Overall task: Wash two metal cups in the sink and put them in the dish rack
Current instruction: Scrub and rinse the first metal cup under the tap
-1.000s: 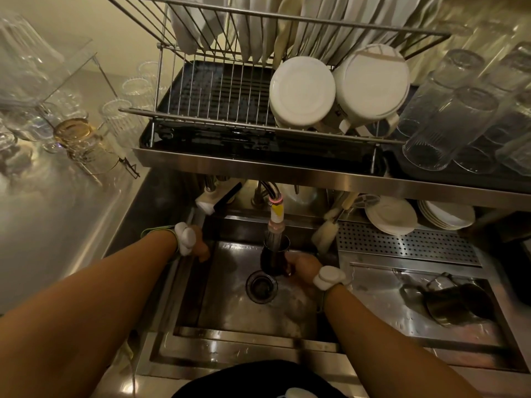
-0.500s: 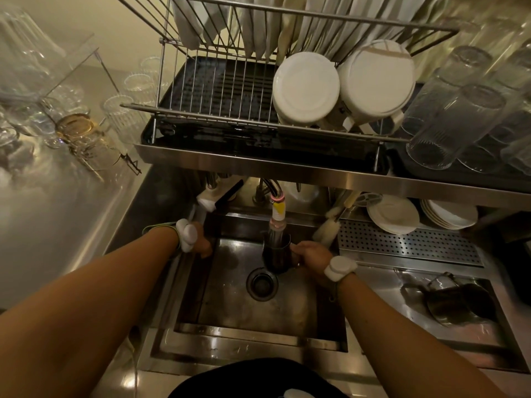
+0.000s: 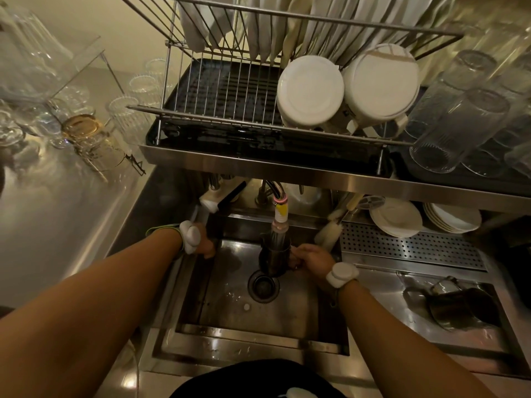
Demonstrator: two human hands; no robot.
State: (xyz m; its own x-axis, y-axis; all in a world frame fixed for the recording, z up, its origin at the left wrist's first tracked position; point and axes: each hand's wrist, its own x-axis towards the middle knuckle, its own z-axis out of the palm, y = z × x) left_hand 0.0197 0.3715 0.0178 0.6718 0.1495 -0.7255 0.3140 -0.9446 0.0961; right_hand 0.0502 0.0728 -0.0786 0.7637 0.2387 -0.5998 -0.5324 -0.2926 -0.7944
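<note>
A dark metal cup [image 3: 273, 259] is held upright under the faucet spout [image 3: 279, 225], above the drain [image 3: 263, 285] of the steel sink [image 3: 287, 317]. My right hand [image 3: 310, 258] grips the cup from its right side. My left hand [image 3: 205, 242] rests at the sink's far left corner, fingers curled round something dark there that I cannot make out. A second metal cup [image 3: 457, 307] lies on its side on the steel drainboard at the right. The wire dish rack [image 3: 230, 90] stands on the shelf above the sink.
Two white bowls [image 3: 310, 90] and several plates fill the rack's right and back. Upturned glasses [image 3: 457, 130] stand right of it, more glassware [image 3: 83, 130] on the left counter. White saucers [image 3: 395, 216] and a bottle brush [image 3: 329, 234] sit behind the perforated drain tray [image 3: 413, 248].
My right hand has lifted the cup a little, up to the faucet spout. My left hand has stayed at the sink's left corner.
</note>
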